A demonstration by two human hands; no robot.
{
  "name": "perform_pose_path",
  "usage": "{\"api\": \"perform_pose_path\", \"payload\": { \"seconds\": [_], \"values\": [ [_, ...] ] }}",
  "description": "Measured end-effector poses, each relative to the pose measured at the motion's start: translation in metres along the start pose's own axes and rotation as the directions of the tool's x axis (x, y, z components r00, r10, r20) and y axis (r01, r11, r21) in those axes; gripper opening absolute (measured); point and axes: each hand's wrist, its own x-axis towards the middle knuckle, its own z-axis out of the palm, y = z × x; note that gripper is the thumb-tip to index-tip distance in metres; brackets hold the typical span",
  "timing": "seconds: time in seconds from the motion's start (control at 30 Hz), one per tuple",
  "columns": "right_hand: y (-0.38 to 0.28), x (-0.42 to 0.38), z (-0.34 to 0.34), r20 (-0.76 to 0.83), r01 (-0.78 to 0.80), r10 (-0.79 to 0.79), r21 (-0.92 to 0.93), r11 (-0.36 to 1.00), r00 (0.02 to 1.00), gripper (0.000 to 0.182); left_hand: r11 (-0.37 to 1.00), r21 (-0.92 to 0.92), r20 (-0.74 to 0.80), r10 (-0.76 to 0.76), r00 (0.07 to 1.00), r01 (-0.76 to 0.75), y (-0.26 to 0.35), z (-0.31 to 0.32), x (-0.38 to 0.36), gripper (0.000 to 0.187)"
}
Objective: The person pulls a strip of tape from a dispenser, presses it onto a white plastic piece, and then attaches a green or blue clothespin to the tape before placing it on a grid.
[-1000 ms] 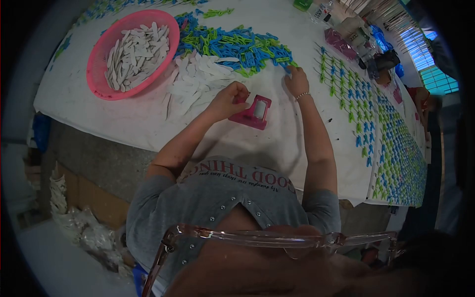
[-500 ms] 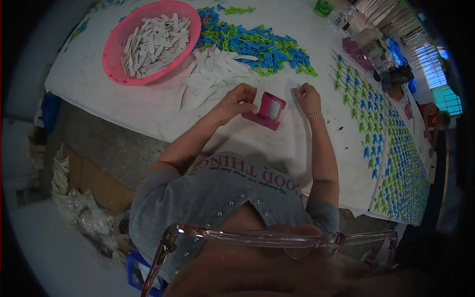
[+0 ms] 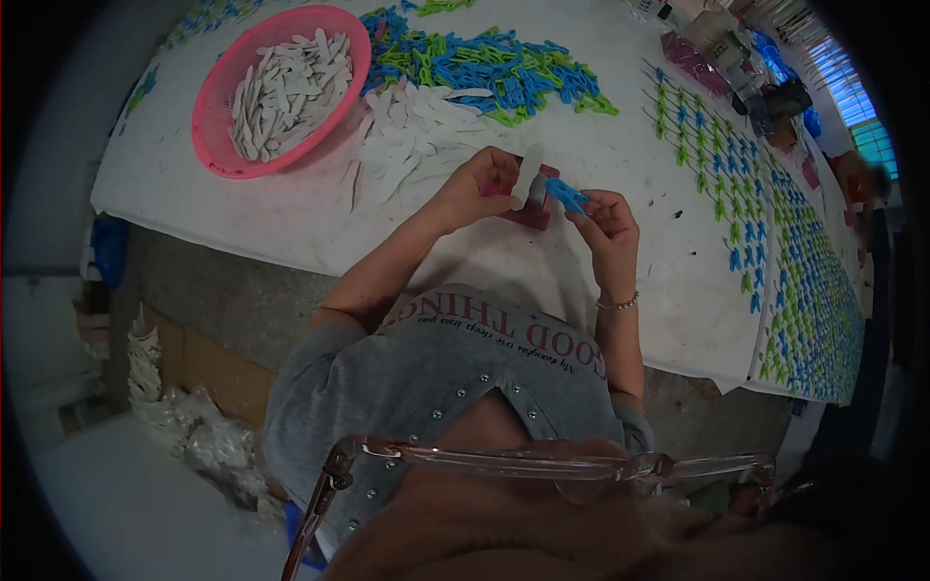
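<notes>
My left hand (image 3: pixel 481 186) pinches an upright white strip (image 3: pixel 527 175) beside the pink holder (image 3: pixel 528 215). Between the fingertips of my right hand (image 3: pixel 607 228) is a blue clip (image 3: pixel 567 196), its far end close to the strip and over the holder's right side. Part of the holder is hidden behind my left fingers and the strip. Beyond my left hand lies a loose pile of white strips (image 3: pixel 412 131). Farther back spreads a heap of blue and green clips (image 3: pixel 504 73).
A pink basket (image 3: pixel 208 114) of white strips stands at the back left of the white table (image 3: pixel 281 218). Rows of blue and green clips (image 3: pixel 722 165) cover the right side. Bags and a dark object (image 3: pixel 787 97) lie at the back right. Another person (image 3: pixel 857 179) is at the far right.
My right hand now holds a blue clip up near the holder; before, it rested on the table with no clip visible. The white strip now stands upright in my left hand. The view has shifted slightly.
</notes>
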Motion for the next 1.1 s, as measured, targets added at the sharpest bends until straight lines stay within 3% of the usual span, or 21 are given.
{"api": "perform_pose_path", "payload": {
  "seconds": [0.17, 0.57, 0.63, 0.67, 0.73, 0.8, 0.87, 0.93, 0.97, 1.0, 1.03, 1.07, 1.1],
  "values": [
    [0.003, -0.005, 0.001, 0.059, -0.087, 0.089, -0.034, 0.996, 0.994, 0.023, 0.991, 0.131, 0.031, 0.013, 0.999, -0.017, 0.008, 0.002, -0.002, 0.039],
    [0.003, -0.004, 0.008, 0.099, -0.079, 0.078, 0.006, 0.997, 0.992, 0.018, 0.985, 0.171, 0.056, -0.012, 0.998, 0.002, 0.010, 0.005, -0.001, 0.037],
    [0.005, -0.003, 0.007, 0.116, -0.199, 0.181, 0.174, 0.964, 0.977, 0.011, 0.985, 0.171, 0.067, -0.009, 0.998, -0.003, 0.011, 0.004, 0.000, 0.037],
    [0.007, -0.003, 0.006, 0.114, -0.190, 0.172, 0.175, 0.966, 0.978, 0.011, 0.987, 0.163, 0.069, -0.017, 0.997, 0.006, 0.010, 0.004, -0.001, 0.037],
    [0.012, -0.003, 0.003, 0.190, -0.375, 0.324, 0.411, 0.831, 0.927, 0.008, 0.988, 0.155, 0.085, -0.033, 0.996, 0.019, 0.010, 0.004, -0.003, 0.039],
    [0.017, -0.004, 0.002, 0.206, -0.390, 0.332, 0.440, 0.809, 0.921, 0.006, 0.988, 0.147, 0.097, -0.051, 0.994, 0.036, 0.012, 0.003, -0.005, 0.042],
    [0.020, -0.003, 0.000, 0.218, -0.403, 0.339, 0.468, 0.786, 0.915, 0.005, 0.919, 0.358, 0.066, 0.150, 0.986, -0.164, 0.015, 0.002, -0.006, 0.049],
    [0.021, -0.002, -0.005, 0.044, -0.192, 0.190, 0.400, 0.896, 0.981, 0.005, 0.888, 0.434, 0.016, 0.163, 0.986, -0.154, 0.014, -0.011, -0.008, 0.048],
    [0.022, -0.002, -0.010, 0.029, -0.183, 0.188, 0.405, 0.896, 0.982, 0.005, 0.853, 0.504, -0.033, 0.177, 0.984, -0.136, 0.012, -0.020, -0.011, 0.048],
    [0.024, -0.001, -0.018, -0.099, -0.094, 0.119, 0.230, 0.969, 0.988, 0.006, 0.854, 0.502, -0.015, 0.169, 0.986, -0.139, 0.007, -0.031, -0.016, 0.048],
    [0.026, 0.000, -0.027, -0.213, -0.024, 0.031, 0.034, 0.999, 0.977, 0.006, 0.799, 0.597, -0.112, 0.176, 0.978, -0.076, 0.000, -0.043, -0.023, 0.042],
    [0.032, 0.001, -0.037, -0.233, -0.023, 0.031, 0.037, 0.999, 0.972, 0.006, 0.735, 0.679, -0.205, 0.196, 0.959, -0.005, -0.006, -0.055, -0.028, 0.037],
    [0.042, 0.002, -0.048, -0.282, 0.010, -0.024, -0.051, 0.999, 0.959, 0.008, 0.736, 0.677, -0.188, 0.188, 0.964, -0.012, -0.010, -0.065, -0.035, 0.037]
  ]
}}
